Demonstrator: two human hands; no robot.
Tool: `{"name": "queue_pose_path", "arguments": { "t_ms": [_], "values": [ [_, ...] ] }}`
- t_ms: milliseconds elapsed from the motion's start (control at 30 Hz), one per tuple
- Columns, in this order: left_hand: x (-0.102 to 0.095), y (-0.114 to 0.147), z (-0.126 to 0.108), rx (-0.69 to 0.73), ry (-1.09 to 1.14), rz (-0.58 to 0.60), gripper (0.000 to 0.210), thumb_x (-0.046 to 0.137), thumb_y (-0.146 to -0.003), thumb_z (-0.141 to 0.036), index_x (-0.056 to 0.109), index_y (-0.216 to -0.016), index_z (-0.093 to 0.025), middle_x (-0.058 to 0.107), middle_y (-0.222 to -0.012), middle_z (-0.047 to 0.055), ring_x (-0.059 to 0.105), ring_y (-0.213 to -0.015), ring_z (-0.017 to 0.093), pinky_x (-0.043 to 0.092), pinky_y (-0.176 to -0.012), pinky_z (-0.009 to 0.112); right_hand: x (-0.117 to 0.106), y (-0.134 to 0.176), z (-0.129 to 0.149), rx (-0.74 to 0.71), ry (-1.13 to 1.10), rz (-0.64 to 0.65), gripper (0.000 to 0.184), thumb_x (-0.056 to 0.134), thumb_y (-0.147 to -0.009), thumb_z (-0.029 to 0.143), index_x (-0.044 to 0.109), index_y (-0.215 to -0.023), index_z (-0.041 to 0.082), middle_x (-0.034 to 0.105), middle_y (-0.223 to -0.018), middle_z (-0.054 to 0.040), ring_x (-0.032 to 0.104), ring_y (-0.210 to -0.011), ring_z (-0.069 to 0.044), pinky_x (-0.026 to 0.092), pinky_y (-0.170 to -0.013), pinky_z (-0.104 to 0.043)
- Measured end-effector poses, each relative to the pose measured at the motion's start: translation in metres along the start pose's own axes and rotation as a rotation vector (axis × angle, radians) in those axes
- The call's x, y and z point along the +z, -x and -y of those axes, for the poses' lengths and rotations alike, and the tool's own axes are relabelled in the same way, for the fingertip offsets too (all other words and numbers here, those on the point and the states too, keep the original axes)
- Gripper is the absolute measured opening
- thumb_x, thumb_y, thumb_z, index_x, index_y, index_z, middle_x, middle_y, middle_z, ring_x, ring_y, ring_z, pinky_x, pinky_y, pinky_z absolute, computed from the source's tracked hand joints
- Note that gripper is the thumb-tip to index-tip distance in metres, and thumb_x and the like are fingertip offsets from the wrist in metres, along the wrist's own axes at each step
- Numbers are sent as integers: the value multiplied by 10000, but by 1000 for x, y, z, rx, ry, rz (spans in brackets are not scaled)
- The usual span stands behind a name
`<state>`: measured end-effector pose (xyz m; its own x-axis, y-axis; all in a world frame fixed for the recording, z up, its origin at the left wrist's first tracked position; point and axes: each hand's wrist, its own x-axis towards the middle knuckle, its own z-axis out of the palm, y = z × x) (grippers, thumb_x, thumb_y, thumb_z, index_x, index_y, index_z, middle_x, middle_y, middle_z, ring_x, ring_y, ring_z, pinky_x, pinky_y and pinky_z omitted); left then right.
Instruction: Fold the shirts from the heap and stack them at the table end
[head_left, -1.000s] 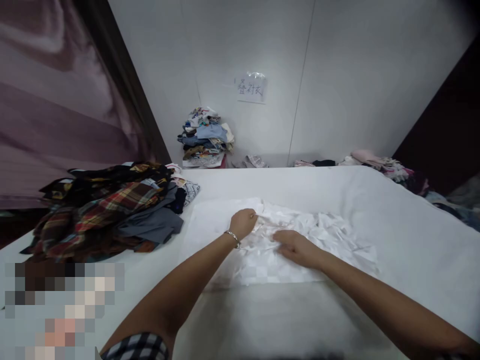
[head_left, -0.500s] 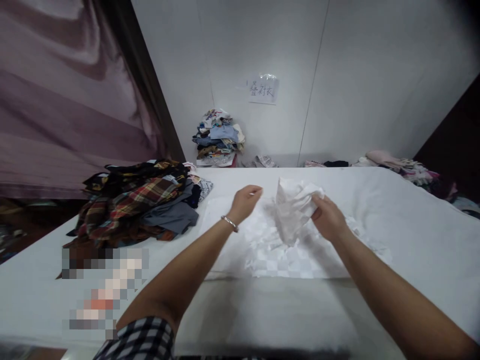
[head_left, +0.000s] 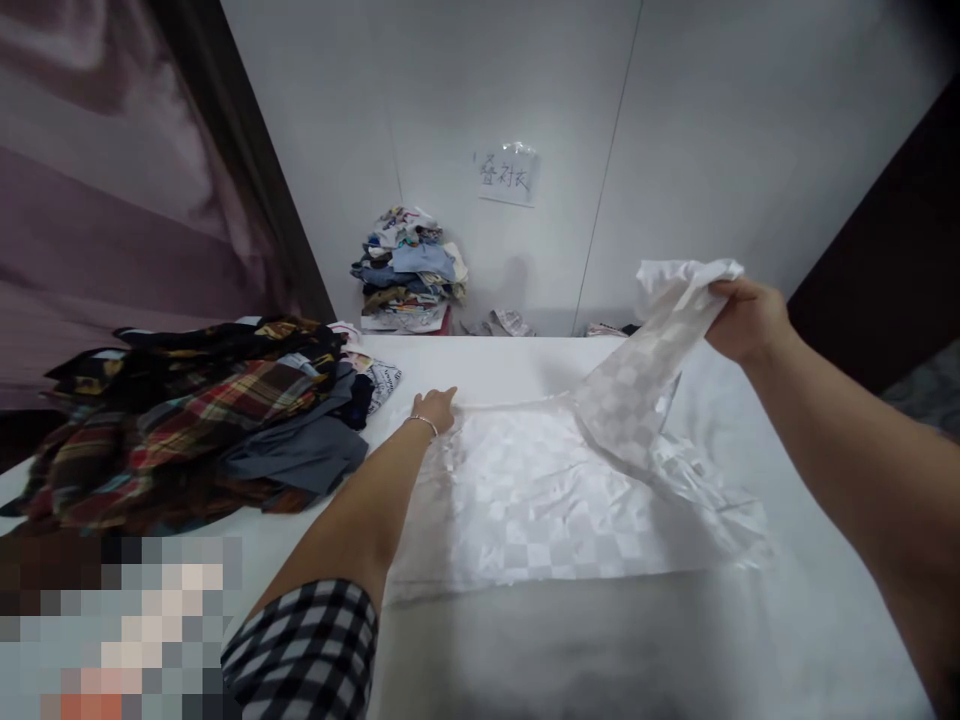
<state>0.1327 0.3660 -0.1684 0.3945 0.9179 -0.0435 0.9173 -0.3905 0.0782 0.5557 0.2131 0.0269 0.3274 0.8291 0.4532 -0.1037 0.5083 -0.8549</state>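
A white shirt (head_left: 532,470) with a sheer tone-on-tone check lies spread on the white table. My right hand (head_left: 750,318) is closed on one end of its sleeve (head_left: 637,385) and holds it raised above the table at the right. The lifted fabric slants down to the flat part of the garment. My left hand (head_left: 435,408) rests at the shirt's far left corner, with a finger stretched forward and the palm turned down. Crumpled white fabric (head_left: 712,490) lies bunched along the shirt's right side.
A heap of dark plaid and grey clothes (head_left: 225,420) covers the table's left part. Against the back wall stands a tall stack of folded clothes (head_left: 409,270), below and left of a paper sign (head_left: 508,177). A pink curtain (head_left: 97,240) hangs at left.
My right hand has moved up and right, drawing the bunched white sleeve out into a raised length. My left hand has moved left and down onto the shirt's corner.
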Motion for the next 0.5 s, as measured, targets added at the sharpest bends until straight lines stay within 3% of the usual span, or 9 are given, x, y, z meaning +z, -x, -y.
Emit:
{"name": "queue_pose_path", "arguments": {
  "t_ms": [133,200,367,500],
  "values": [
    [-13,4,5,61,-91,4,390,513,-701,-161,649,-1065,-187,654,-1106,142,539,-1117,297,287,-998,502,-7,-10,14,20,18,-72,231,413,-724,70,620,-755,168,690,-788,-25,629,-803,-162,425,-836,-417],
    [-24,16,7,116,-117,-22,290,495,-713,-158,676,-939,-172,659,-1040,137,547,-1085,282,315,-972,446,-8,-7,20,11,33,-68,267,372,-742,57,617,-745,161,692,-805,-29,629,-835,-153,425,-833,-407],
    [-39,87,6,390,-158,-210,218,500,-729,-144,655,-882,-153,631,-929,110,553,-975,250,349,-915,386,-17,24,43,-44,73,18,333,327,-730,52,633,-727,183,700,-914,-23,621,-930,-161,432,-825,-406],
    [-24,148,1,580,-176,-248,216,481,-760,-76,658,-830,-178,618,-818,74,565,-838,214,355,-892,390,-19,69,55,-37,17,-26,292,405,-679,72,645,-706,237,709,-903,6,616,-994,-192,429,-899,-429]
  ]
}}
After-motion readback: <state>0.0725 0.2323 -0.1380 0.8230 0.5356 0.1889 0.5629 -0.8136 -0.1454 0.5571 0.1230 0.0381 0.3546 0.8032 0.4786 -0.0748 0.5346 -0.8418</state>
